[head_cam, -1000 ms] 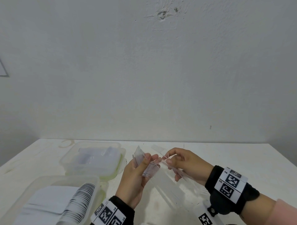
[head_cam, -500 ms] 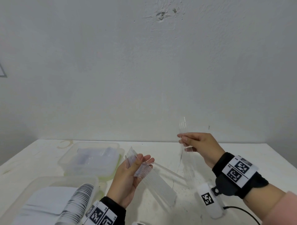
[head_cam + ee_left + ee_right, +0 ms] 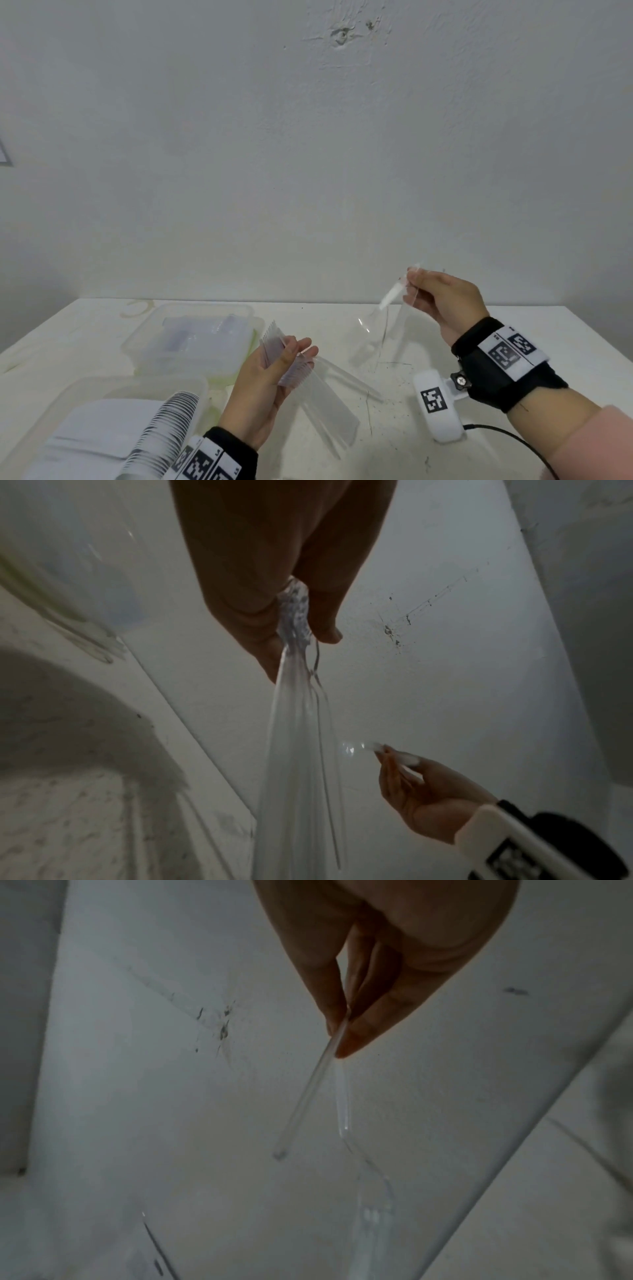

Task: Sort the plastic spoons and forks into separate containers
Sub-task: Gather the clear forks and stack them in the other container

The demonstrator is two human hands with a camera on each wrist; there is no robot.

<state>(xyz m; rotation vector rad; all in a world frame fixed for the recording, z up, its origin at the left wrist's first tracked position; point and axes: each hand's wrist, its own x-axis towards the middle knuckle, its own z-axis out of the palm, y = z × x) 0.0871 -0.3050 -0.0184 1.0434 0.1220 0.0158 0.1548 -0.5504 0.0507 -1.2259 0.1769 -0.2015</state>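
Right hand (image 3: 442, 301) pinches two clear plastic utensils (image 3: 308, 1093); left hand (image 3: 270, 373) clamps the clear fork stack (image 3: 291, 366). Identify each before dropping.

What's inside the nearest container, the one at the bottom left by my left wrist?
The near container holds a nested row of clear plastic cutlery lying on something flat and white. Its milky wall blurs the rest, so whether these are spoons or forks, and what lies beneath, cannot be told.

Over the white worktop (image 3: 513, 342), the left hand (image 3: 263, 387) holds a stack of clear forks (image 3: 301, 373), the right hand (image 3: 445, 301) pinches clear cutlery (image 3: 390, 301) raised, and two plastic containers (image 3: 191, 342) sit at left.
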